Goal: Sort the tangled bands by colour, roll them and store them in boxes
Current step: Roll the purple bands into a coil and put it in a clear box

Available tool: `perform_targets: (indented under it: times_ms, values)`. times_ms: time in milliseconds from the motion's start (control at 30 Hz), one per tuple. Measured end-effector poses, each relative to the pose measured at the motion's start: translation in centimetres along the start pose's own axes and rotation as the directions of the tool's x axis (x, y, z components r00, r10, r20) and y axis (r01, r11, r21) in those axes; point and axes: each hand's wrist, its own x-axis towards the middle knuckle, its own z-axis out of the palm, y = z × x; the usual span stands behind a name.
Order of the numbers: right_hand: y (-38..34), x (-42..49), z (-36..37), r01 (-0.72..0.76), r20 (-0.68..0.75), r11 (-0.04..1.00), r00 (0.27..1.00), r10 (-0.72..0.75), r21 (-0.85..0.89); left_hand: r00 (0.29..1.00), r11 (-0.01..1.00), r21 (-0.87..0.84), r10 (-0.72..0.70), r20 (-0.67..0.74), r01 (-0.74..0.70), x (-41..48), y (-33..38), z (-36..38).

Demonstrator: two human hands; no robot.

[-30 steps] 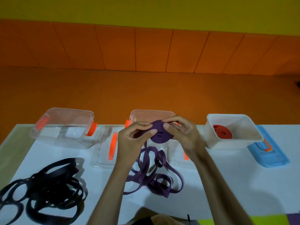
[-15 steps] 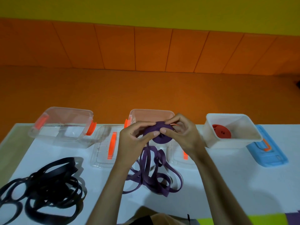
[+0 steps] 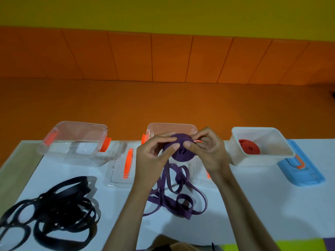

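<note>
Centre frame: left hand (image 3: 150, 160) and right hand (image 3: 210, 153) pinch the purple roll (image 3: 181, 157), turned further; much loose band (image 3: 174, 196) awaits winding.

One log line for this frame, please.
phase: rolling | left grip + right grip: pinch purple roll | purple tail: loose on table | red roll: in white box | black bands: tangled

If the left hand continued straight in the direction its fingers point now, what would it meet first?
The purple roll, which the left hand is pinching; just past it come the fingertips of the right hand, apparently at similar depth.
</note>
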Motion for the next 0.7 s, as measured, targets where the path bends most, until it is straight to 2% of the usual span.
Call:
perform_targets:
  times_ms: [100, 167, 267, 400, 500, 600, 700]
  values:
    - [0.1, -0.3, 0.4, 0.015, -0.072, 0.999, 0.997, -0.012, 0.047, 0.996, 0.999, -0.007, -0.05, 0.074, 0.051, 0.2, 0.0, -0.6]
    - [0.0, -0.4, 0.5, 0.012, -0.02, 0.999, 1.0, -0.011, 0.042, 0.991, 0.995, -0.033, -0.088, 0.102, 0.092, 0.1, -0.1, -0.9]
    - [0.0, -0.6, 0.5, 0.002, 0.075, 1.0, 0.997, -0.003, 0.015, 0.997, 0.997, -0.027, -0.073, 0.031, 0.074, -0.7, -0.3, -1.0]
    - [-0.3, -0.6, 0.7, 0.027, 0.005, 1.0, 1.0, -0.027, 0.002, 0.994, 0.997, -0.034, -0.078, -0.073, 0.076, -1.6, -0.7, -0.5]
    - [-0.3, -0.4, 0.9, 0.094, -0.033, 0.996, 0.995, -0.094, 0.008, 0.993, 0.993, -0.049, -0.113, -0.035, 0.111, -1.5, -0.6, -0.5]
    - [-0.3, -0.5, 0.5, 0.068, 0.047, 0.997, 0.997, -0.069, 0.023, 0.995, 0.994, -0.045, -0.095, 0.017, 0.096, -1.3, -0.4, -1.1]
    - [-0.5, -0.7, 0.4, 0.023, 0.056, 0.999, 0.998, -0.025, 0.046, 0.995, 0.997, -0.044, -0.062, -0.074, 0.059, -1.2, -0.1, -1.0]
